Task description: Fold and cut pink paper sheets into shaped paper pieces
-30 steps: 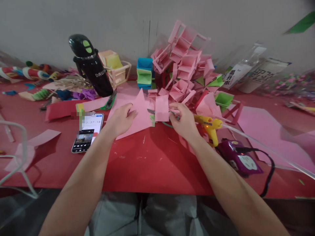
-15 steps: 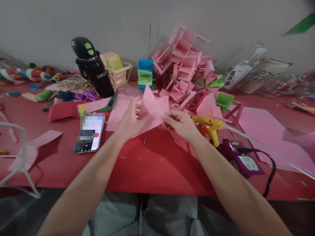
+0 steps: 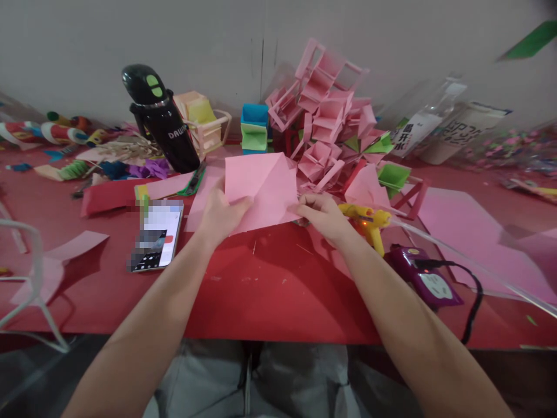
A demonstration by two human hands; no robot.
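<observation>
Between my hands is a sheet of pink paper (image 3: 265, 188), raised off the table and marked by a diagonal crease. My left hand (image 3: 221, 212) grips its left edge, thumb lying across the front and the other fingers hidden behind. At the lower right corner, my right hand (image 3: 315, 212) pinches the paper between thumb and fingers. More pink paper (image 3: 198, 203) lies flat beneath and to the left. Just right of my right hand rests a yellow hot glue gun (image 3: 368, 223).
A pile of folded pink paper pieces (image 3: 326, 110) leans against the wall. A black bottle (image 3: 163, 128) stands back left, behind a phone (image 3: 159, 238). On the right are a purple power socket box (image 3: 429, 278) with a cable and large pink sheets (image 3: 470, 226).
The pink paper was bent up to a point and now spreads out flatter, facing me. My left hand has closed on its left edge; my right hand keeps its pinch.
</observation>
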